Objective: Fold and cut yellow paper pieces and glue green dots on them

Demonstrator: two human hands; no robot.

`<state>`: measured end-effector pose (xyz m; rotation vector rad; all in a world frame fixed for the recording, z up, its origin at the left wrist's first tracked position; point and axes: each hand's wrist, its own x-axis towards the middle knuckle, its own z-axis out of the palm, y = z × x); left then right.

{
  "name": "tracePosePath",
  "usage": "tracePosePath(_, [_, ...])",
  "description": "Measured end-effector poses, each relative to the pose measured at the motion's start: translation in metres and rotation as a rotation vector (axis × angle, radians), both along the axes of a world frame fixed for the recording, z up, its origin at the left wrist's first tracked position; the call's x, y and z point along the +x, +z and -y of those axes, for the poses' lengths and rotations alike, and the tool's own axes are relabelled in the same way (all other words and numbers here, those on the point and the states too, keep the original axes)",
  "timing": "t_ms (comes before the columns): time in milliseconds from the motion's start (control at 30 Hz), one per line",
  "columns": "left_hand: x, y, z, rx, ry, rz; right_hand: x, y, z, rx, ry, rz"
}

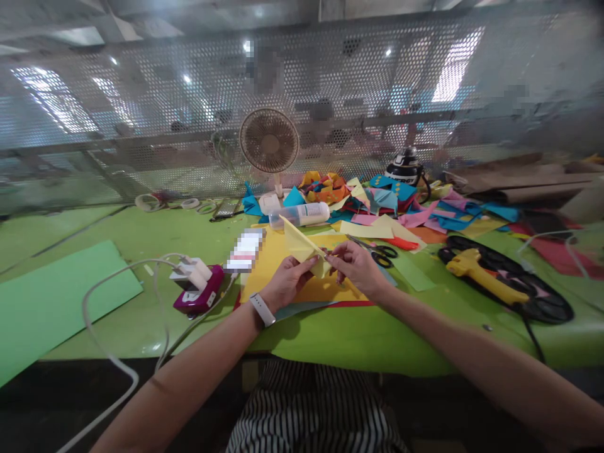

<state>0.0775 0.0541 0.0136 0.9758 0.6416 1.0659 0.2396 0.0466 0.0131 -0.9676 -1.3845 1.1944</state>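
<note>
A folded yellow paper piece (302,246) is held up over a yellow sheet (278,264) on the green table (358,333). My left hand (285,282), with a white watch at the wrist, pinches the paper's lower edge. My right hand (356,267) pinches the same piece from the right side. Both hands are closed on it, fingertips nearly touching. Black-handled scissors (377,251) lie just behind my right hand.
A yellow glue gun (481,277) rests on a black tray (528,296) at the right. A heap of coloured paper scraps (391,204), a plastic bottle (302,215) and a small fan (269,141) stand behind. A purple power strip (198,294) with white cables and a green sheet (56,296) lie left.
</note>
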Motion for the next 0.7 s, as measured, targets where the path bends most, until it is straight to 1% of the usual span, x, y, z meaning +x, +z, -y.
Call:
tracePosePath(400, [0.0001,-0.0003,0.0009,-0.004,-0.013,0.037,0.0,-0.0007,0.0,0.013,-0.005,0.024])
tracePosePath(700, [0.002,-0.0011,0.0019,0.029,0.042,-0.013,-0.0008,-0.0042,-0.0003,0.031,-0.003,0.062])
